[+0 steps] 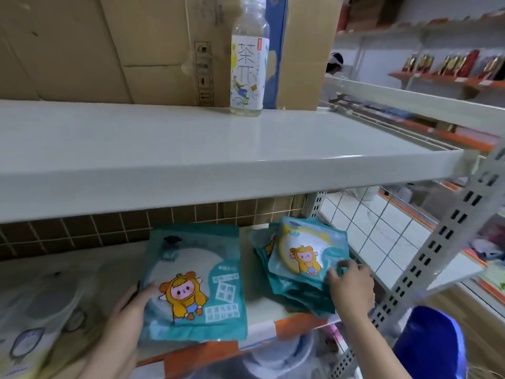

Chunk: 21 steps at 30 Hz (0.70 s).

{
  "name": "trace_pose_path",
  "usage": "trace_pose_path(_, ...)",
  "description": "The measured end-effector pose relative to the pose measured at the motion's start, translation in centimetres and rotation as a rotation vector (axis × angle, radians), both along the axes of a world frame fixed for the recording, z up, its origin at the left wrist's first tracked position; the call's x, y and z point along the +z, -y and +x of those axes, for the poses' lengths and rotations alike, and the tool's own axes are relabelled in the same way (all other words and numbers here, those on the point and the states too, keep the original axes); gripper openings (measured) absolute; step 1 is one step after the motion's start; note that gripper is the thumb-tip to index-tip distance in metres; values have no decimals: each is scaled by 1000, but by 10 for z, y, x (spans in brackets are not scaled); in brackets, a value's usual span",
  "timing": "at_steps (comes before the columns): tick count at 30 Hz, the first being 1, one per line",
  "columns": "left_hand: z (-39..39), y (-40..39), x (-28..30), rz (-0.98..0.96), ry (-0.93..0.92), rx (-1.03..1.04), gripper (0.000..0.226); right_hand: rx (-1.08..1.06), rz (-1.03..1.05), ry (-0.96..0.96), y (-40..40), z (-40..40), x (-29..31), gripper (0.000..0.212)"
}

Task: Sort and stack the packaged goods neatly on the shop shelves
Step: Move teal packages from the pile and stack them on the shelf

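A teal packet with a cartoon figure in a yellow hood (195, 280) lies on the lower shelf (262, 328). My left hand (128, 310) holds its left edge, thumb on top. To the right sits an untidy stack of the same teal packets (297, 265), fanned out and tilted. My right hand (351, 285) pinches the right edge of the stack's top packet. Pale yellowish packets with a penguin figure (35, 321) lie at the shelf's left end.
The white upper shelf (191, 149) carries a tea bottle (249, 58) and cardboard boxes (109, 47) behind it. A perforated upright (437, 242) and a wire grid panel (369, 228) close the right side. A blue object (431, 343) sits at the lower right. A person stands among distant shelves.
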<state>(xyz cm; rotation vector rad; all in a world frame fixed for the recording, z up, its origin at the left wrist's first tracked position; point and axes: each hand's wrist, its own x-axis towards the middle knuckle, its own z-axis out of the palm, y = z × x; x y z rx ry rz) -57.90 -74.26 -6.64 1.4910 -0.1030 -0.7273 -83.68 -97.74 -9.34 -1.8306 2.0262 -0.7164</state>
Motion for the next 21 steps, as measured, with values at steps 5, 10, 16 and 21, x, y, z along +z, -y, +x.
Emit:
trace_pose_path(5,-20,55,22,-55,39,-140,11,103,-48,72,-1,-15,-9,33)
trace_pose_path(10,-62,121,41,-97,118,-331,8,112,-100,318,-17,-28,-16,29)
trace_pose_path(16,-93,188,-1,51,114,-355,23,179,-54,399,-31,-45,-16,25)
trace_pose_path(21,-95,198,-24,532,607,-486,58,183,8,498,-39,-54,-16,26)
